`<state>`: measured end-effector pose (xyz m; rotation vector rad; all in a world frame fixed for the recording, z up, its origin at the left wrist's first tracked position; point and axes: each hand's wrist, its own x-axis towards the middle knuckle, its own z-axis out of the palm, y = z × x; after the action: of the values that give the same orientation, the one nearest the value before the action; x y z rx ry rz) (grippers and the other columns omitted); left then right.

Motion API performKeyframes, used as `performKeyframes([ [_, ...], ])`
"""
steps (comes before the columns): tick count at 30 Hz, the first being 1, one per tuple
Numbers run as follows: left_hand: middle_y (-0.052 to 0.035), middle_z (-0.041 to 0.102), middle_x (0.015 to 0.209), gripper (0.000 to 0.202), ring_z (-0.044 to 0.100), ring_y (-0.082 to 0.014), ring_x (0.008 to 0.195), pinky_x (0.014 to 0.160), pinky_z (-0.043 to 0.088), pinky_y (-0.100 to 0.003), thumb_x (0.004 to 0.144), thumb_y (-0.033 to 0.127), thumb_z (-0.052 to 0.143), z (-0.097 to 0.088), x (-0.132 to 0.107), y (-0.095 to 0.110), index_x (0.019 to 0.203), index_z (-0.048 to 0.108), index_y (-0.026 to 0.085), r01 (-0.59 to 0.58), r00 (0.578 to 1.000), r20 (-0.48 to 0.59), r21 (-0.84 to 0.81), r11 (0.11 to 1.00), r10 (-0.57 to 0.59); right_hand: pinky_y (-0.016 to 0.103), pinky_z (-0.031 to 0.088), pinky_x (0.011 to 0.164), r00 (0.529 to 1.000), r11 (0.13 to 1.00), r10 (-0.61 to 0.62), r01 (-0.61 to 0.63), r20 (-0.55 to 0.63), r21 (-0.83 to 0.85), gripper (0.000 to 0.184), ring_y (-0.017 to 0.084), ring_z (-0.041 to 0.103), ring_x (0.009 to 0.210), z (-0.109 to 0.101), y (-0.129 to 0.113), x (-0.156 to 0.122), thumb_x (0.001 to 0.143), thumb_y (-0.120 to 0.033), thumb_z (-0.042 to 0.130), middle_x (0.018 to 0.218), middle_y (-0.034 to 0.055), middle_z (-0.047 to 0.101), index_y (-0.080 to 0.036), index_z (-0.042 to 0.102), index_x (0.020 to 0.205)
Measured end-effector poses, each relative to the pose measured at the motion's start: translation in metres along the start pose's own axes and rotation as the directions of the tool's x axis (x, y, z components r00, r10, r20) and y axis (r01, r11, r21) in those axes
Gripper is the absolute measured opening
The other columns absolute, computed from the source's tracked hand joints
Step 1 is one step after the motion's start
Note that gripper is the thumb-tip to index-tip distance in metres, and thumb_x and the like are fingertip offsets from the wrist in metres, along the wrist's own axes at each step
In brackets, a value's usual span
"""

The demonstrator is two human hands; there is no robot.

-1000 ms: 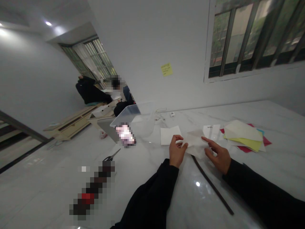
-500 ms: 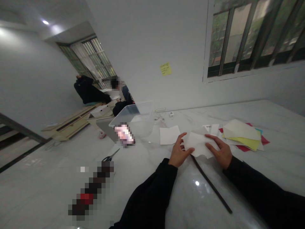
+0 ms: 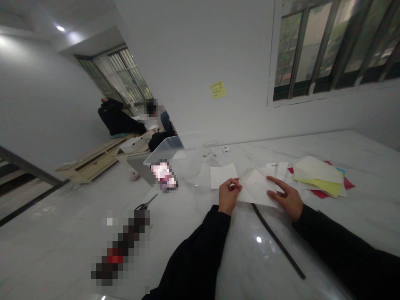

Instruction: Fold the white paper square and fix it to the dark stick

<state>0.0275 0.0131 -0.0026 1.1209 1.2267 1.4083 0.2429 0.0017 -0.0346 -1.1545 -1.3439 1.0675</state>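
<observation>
Thin white paper (image 3: 256, 188) is lying on the marble counter (image 3: 75, 246) at lower centre, between both hands. Left hand (image 3: 229, 196) is pinching its left corner, fingers (image 3: 234, 184) closed narrowly on the sheet. Right hand (image 3: 286, 198) is resting at its right edge, fingers (image 3: 275, 182) spread wide. Dark strip (image 3: 278, 241) is lying just below the paper, white square sheet (image 3: 222, 176) is lying upper left of it, coloured paper stack (image 3: 318, 177) is sitting right, and scissors (image 3: 145, 202) are lying farther left.
</observation>
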Motion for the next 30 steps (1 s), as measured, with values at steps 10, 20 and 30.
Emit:
performKeyframes([
  [10, -0.007, 0.074, 0.097, 0.046, 0.065, -0.0194, 0.082, 0.078, 0.05, -0.031, 0.06, 0.019, 0.078, -0.004, 0.001, 0.0, 0.106, 0.073, 0.018, 0.125, 0.987, 0.114, -0.126, 0.984, -0.111, 0.033, 0.061, 0.076, 0.975, 0.882, 0.22, -0.208, 0.021, 0.423, 0.046, 0.023, 0.071, 0.088, -0.001, 0.013, 0.009, 0.068, -0.035, 0.081, 0.099, 0.0069, 0.075, -0.02, 0.071, 0.11],
  [20, -0.0072, 0.074, 0.098, 0.053, 0.066, -0.0166, 0.081, 0.075, 0.051, -0.027, 0.057, 0.021, 0.086, -0.007, 0.002, 0.016, 0.107, 0.071, 0.016, 0.271, 0.957, 0.201, -0.381, 0.884, -0.207, 0.022, 0.06, 0.072, 0.935, 0.688, 0.332, -0.329, 0.122, 0.647, 0.043, 0.015, 0.071, 0.082, -0.005, -0.001, 0.011, 0.066, -0.02, 0.084, 0.092, 0.0022, 0.075, -0.022, 0.068, 0.106],
  [30, -0.0017, 0.069, 0.08, 0.042, 0.063, -0.0118, 0.068, 0.065, 0.047, -0.023, 0.052, 0.02, 0.088, -0.004, 0.0, 0.013, 0.089, 0.069, 0.015, 0.214, 0.971, 0.177, -0.332, 0.918, -0.163, 0.039, 0.059, 0.084, 0.909, 0.729, 0.26, -0.406, 0.326, 0.551, 0.035, 0.027, 0.07, 0.099, -0.006, -0.004, 0.007, 0.075, -0.03, 0.074, 0.11, 0.008, 0.073, -0.02, 0.065, 0.108],
])
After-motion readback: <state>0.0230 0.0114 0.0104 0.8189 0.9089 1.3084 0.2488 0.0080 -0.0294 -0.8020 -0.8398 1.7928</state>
